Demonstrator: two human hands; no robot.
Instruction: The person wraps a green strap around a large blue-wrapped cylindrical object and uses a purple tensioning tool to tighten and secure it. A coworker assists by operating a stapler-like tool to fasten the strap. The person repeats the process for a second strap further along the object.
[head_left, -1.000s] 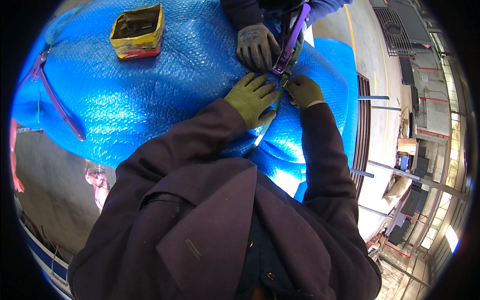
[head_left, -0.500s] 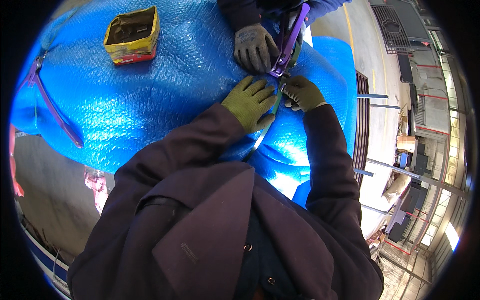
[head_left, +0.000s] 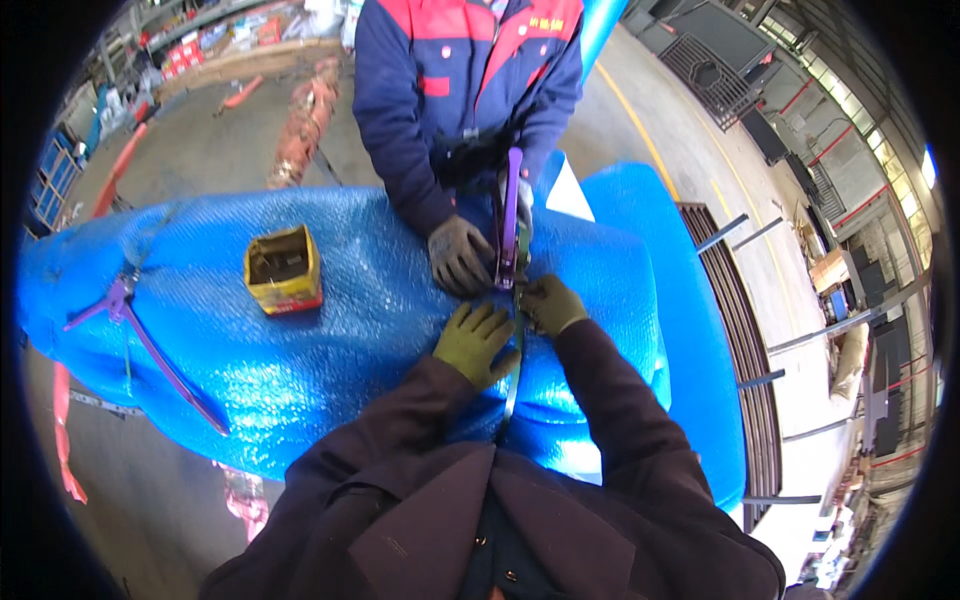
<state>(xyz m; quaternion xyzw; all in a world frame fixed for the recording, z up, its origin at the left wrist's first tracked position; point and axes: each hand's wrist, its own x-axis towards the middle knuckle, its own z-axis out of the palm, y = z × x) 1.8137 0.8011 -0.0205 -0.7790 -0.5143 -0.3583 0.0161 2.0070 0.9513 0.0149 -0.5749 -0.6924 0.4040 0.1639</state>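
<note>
A green strap [head_left: 516, 372] runs across a large bundle in blue bubble wrap [head_left: 350, 340]. My left hand [head_left: 474, 345], in a green glove, lies flat on the wrap with fingers spread, just left of the strap. On the strap's other side, my right hand [head_left: 553, 306], gloved alike, has its fingers curled and pinched at the strap, close below a purple strapping tensioner [head_left: 511, 225]. A co-worker opposite, in a navy and red jacket [head_left: 465, 75], has a grey-gloved hand [head_left: 460, 256] resting beside that tool.
A worn yellow and red open box [head_left: 284, 294] stands on the bundle. Further left, a second purple tensioner [head_left: 120, 300] sits on another strap. Dark metal slats [head_left: 730, 330] and projecting bars lie right of the bundle. A pink-wrapped roll [head_left: 306, 120] is behind it.
My view has tilted up, so the co-worker's torso and the floor behind now show. Both my hands stay at the strap, beside the tensioner.
</note>
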